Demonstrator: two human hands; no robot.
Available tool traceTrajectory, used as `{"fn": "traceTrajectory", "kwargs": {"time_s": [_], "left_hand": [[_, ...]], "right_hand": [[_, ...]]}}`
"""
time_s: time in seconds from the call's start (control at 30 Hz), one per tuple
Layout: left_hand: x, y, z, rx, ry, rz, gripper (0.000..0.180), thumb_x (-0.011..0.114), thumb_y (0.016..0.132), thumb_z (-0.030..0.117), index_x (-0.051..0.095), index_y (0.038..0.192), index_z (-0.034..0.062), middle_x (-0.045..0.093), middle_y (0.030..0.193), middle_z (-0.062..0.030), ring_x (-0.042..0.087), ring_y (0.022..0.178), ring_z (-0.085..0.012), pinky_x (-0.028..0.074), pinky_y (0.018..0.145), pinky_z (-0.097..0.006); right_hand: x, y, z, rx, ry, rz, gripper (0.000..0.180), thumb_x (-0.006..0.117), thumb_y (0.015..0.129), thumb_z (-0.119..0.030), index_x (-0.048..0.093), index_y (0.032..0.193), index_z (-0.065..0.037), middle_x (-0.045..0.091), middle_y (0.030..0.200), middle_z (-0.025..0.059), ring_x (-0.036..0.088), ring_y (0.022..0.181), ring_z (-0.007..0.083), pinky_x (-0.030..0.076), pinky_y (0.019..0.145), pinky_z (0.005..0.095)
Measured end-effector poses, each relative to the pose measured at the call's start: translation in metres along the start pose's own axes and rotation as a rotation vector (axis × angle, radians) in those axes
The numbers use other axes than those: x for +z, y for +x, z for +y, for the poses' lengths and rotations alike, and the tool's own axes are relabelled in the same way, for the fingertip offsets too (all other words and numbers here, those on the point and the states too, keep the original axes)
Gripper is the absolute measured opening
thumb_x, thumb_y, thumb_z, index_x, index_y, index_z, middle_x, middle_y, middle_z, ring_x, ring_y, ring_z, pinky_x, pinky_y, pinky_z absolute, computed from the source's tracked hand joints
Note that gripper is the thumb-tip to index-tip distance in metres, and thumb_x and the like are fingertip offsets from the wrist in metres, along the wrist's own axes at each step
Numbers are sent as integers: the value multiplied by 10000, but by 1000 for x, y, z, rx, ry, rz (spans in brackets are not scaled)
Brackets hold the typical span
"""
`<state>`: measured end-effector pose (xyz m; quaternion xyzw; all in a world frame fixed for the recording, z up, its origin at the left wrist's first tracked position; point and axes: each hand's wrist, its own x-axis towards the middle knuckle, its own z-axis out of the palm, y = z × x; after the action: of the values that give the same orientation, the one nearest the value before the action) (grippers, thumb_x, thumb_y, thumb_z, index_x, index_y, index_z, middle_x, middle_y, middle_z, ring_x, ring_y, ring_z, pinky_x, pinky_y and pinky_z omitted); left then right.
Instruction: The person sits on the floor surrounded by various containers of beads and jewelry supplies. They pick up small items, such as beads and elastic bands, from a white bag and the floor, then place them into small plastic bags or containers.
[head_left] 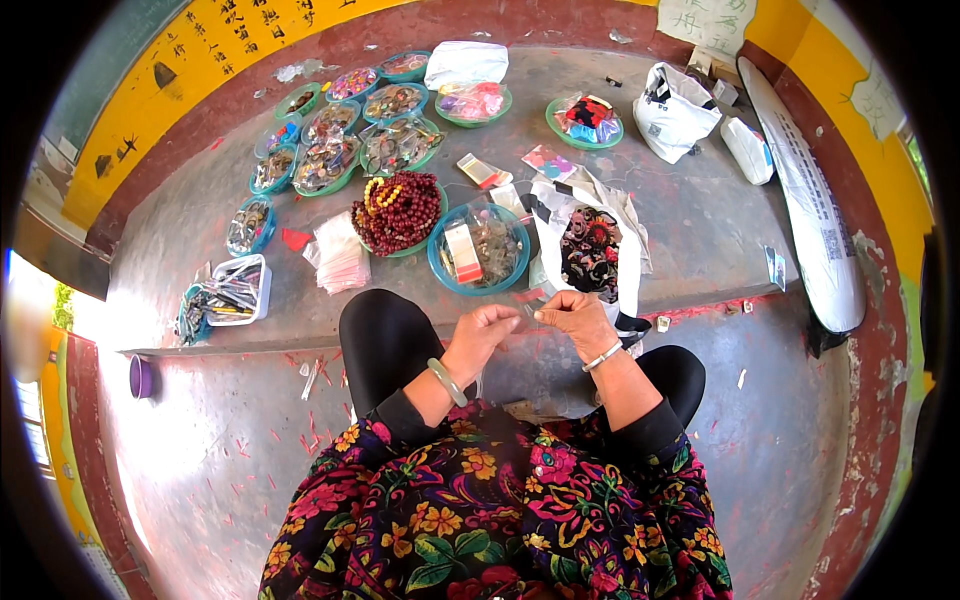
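Note:
My left hand (484,337), with a pale green bangle on its wrist, is closed in a pinch just above my lap. My right hand (580,322), with a silver bangle, pinches close beside it. Between the two sets of fingertips is a small, clear, thin piece (530,309), too small to name, with a pinkish-red bit near it. Just beyond the hands stands a blue basket (434,262) of clear packets, a white-and-red card on top. To its right, an open white bag (630,265) holds dark and red beaded or flowery pieces.
Dark red bead strings (405,215) fill a green basket; clear plastic sleeves (340,257) lie beside it. Several baskets of small parts stand at the back left. A white tray (262,290) holds tools. White sacks (676,115) stand at the right. The raised step's edge runs before my knees.

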<state>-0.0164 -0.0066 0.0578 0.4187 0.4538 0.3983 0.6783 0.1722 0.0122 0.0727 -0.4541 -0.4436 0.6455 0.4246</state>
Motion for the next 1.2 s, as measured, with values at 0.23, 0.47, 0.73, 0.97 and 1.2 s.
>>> {"fn": "traceTrajectory", "kwargs": {"time_s": [0.23,0.47,0.73,0.97,1.2], "left_hand": [[-4,6,-10,359,292,191,193,574,832,53,556,1022,26,570,997,-56,559,810,-101,454,593,-204],[2,0,15,618,662,72,279,613,743,-1,571,1014,49,491,1056,-76,539,739,-120,461,567,-228],[-3,0,15,621,797,13,186,618,732,-30,588,904,32,496,1007,-68,575,763,-122,474,550,-234],[-9,1,12,776,866,-82,124,629,718,20,577,828,48,588,851,-75,589,758,-228,470,637,-308],[-10,-1,16,704,925,-158,82,603,747,46,567,820,51,598,871,-89,588,767,-249,467,651,-309]], "right_hand": [[1,3,5,-35,-41,10,113,723,695,-25,617,697,16,573,634,-1,478,569,47,384,514,185],[2,4,7,-36,-174,-25,118,706,706,-49,608,689,14,577,610,10,478,515,53,385,455,196],[1,4,10,-55,-347,-55,134,702,708,-97,609,696,-1,572,579,17,463,464,58,354,376,212],[1,3,9,-47,-370,-123,109,688,712,-92,615,695,-12,576,613,15,479,513,62,373,421,222],[-1,2,7,-139,-502,-175,107,680,710,-97,631,757,-16,596,657,21,508,554,76,398,454,224]]}}
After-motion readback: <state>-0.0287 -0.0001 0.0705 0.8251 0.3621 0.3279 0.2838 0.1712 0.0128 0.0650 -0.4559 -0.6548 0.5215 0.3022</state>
